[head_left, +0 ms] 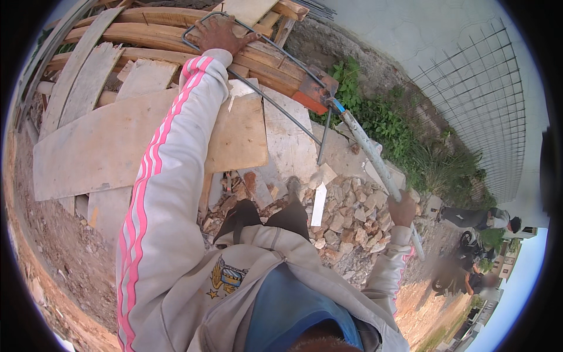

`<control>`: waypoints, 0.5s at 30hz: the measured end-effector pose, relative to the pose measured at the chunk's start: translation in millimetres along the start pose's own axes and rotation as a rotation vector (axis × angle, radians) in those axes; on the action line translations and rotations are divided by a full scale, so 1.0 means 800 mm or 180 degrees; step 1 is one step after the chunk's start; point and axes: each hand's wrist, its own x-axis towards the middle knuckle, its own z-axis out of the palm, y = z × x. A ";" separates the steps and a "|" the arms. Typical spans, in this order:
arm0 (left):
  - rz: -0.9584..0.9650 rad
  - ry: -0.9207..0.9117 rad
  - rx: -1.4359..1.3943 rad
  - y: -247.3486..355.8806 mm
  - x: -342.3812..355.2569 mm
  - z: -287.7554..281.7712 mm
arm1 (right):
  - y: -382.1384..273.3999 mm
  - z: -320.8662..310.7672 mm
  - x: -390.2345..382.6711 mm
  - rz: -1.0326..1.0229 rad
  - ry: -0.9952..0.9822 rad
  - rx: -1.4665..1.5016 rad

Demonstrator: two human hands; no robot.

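Note:
My left hand (220, 35) lies with its fingers spread over a bent steel rod (284, 111), on top of stacked wooden beams (170, 36). The rod forms a long narrow loop, like a rebar stirrup, and runs down toward a rusty, orange-edged metal plate (309, 97). My right hand (402, 209) is wrapped round a long whitish pipe (369, 146). The pipe's bluish far end meets the plate and the rod; the exact joint is too small to make out.
Plywood boards (111, 135) cover the pile at left. Broken stones (352, 217) lie by my legs. Green plants (404, 117) grow along the wall, where a steel mesh (487, 100) leans. At far right are a person (492, 219) and a motorcycle (466, 246).

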 end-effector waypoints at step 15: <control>0.0040 0.0092 -0.0099 -0.009 -0.003 0.002 | 0.031 0.009 0.063 -0.0358 -0.0034 0.0054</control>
